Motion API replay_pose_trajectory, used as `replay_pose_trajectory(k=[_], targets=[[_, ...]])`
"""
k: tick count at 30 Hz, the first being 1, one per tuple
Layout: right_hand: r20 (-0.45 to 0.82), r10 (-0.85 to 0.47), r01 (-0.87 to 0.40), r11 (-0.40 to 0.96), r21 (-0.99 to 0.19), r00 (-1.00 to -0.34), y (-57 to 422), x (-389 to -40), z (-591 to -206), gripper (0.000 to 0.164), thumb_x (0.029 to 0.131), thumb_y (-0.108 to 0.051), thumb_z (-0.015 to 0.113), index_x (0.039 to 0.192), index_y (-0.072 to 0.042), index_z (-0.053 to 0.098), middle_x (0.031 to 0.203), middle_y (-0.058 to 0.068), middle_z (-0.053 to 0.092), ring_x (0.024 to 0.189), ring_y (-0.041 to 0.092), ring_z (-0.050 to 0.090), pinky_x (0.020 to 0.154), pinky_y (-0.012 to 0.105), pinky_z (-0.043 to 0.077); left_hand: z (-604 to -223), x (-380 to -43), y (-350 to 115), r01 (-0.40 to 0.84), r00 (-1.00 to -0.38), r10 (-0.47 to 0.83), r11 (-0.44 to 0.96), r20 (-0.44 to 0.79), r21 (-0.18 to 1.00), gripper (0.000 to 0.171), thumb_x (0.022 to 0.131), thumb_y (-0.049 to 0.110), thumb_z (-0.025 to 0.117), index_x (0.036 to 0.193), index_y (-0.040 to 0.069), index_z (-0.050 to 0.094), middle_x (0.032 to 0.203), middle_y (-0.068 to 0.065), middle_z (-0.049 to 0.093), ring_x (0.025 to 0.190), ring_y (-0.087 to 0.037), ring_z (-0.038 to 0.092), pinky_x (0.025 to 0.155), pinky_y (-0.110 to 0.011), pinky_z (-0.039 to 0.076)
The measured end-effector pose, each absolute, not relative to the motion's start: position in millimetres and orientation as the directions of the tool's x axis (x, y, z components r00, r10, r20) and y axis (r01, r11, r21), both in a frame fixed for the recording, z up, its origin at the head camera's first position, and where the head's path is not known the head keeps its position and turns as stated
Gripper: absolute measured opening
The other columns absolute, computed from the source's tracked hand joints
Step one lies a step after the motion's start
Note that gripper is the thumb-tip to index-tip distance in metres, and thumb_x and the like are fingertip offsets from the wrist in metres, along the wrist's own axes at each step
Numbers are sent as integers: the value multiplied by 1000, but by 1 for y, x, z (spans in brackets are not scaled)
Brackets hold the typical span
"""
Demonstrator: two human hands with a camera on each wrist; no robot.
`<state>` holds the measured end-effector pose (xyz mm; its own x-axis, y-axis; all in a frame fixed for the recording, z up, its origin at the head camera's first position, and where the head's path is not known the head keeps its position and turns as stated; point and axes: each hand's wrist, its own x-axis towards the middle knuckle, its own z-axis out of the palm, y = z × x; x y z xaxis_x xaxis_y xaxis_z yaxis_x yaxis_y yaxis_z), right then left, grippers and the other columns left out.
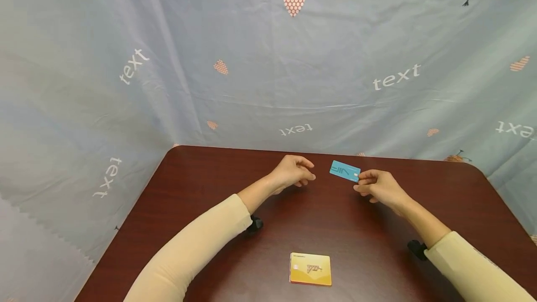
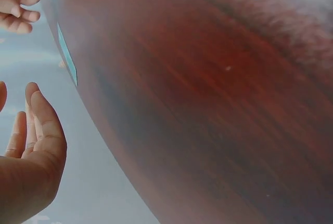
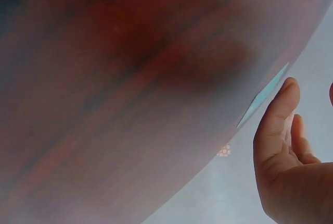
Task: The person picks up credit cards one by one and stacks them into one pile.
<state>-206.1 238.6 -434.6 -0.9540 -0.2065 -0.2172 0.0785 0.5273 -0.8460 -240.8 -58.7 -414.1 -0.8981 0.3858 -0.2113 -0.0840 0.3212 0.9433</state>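
A blue bank card with a small chip lies at the far side of the dark table. My right hand hovers at its right end, fingertips overlapping the card's corner in the head view. From the left wrist view, that right hand has its fingers spread, apart from the card. To the card's left, my left hand hangs over the table with loosely bent fingers and nothing in them. Nearer to me lies a yellow card, with a reddish edge showing under it.
The dark red-brown wooden table has rounded far corners. Behind and beside it hangs a pale blue-grey curtain printed with hearts, birds and lettering. Dark wrist devices show under both cream sleeves.
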Motion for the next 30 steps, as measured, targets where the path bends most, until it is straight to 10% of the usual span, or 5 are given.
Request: replay_pose_trajectory(k=[30], targets=[[-279,-191,105,617,-780,-941,244,-256,-445,71,98,-20,74,150,15,38,137,33,53,107,36,63,86,47,59,-425,-274,-38,-142,-909,328,343,-260,929,44,92,4,78,134,-2,65,105,-9,71,89,-29,70,83,-43,60]])
